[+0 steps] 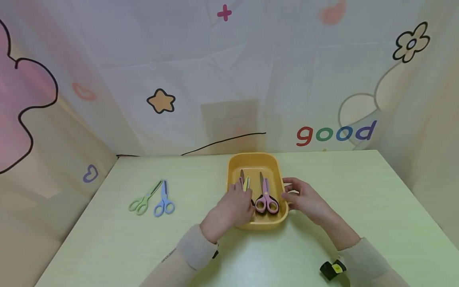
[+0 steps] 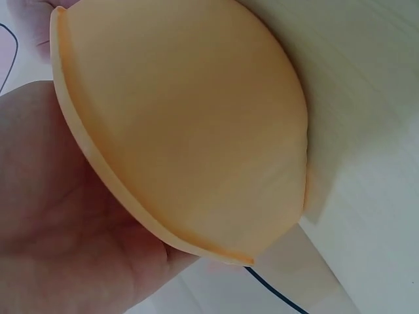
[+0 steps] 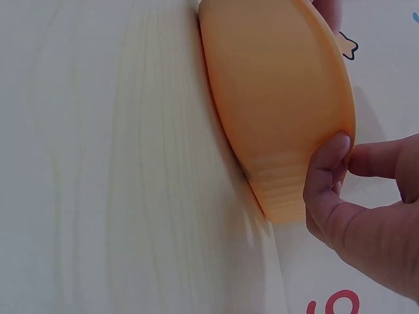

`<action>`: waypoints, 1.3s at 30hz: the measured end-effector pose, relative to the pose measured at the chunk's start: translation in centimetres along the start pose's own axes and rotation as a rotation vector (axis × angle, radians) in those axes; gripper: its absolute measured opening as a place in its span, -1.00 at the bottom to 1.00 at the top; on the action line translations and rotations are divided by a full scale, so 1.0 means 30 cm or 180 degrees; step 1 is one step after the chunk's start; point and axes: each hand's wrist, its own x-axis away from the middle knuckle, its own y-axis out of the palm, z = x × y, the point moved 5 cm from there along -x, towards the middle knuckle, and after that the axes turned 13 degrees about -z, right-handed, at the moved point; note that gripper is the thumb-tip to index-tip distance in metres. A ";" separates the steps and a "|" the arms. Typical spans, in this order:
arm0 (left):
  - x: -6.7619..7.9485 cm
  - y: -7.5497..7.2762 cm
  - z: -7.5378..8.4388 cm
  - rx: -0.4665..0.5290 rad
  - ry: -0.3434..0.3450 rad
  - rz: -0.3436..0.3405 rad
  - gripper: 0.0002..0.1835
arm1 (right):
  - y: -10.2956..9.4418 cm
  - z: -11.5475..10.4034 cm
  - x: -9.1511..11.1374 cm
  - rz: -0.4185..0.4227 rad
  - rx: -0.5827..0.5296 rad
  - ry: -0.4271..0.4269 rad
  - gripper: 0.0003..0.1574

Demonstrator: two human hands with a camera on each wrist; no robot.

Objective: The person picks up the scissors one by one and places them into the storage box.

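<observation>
A yellow-orange tray (image 1: pixel 258 226) stands on the table, with scissors lying in it. My left hand (image 1: pixel 237 204) reaches over its near left side, fingers bent down round yellow scissors (image 1: pixel 246 184); the handles and fingertips are hidden. Beside that, a dark blade (image 1: pixel 242 174) pokes out from under the hand. Pink scissors (image 1: pixel 265 196) lie in the tray's right half, over a pair with black handles. My right hand (image 1: pixel 304 199) pinches the tray's right rim between thumb and fingers, plain in the right wrist view. In the left wrist view the tray wall (image 2: pixel 190 131) hides the left fingers.
To the left on the pale table (image 1: pixel 107 247) lie green scissors (image 1: pixel 146 199) and blue scissors (image 1: pixel 164 201), side by side. A patterned cloth (image 1: pixel 179 48) hangs behind the table and along both sides. A small black device (image 1: pixel 332 269) sits at the right wrist.
</observation>
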 end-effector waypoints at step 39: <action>0.164 0.049 -0.328 0.0898 -0.0476 0.0656 -0.66 | -0.001 0.008 -0.001 0.0026 -0.0049 0.0048 -0.27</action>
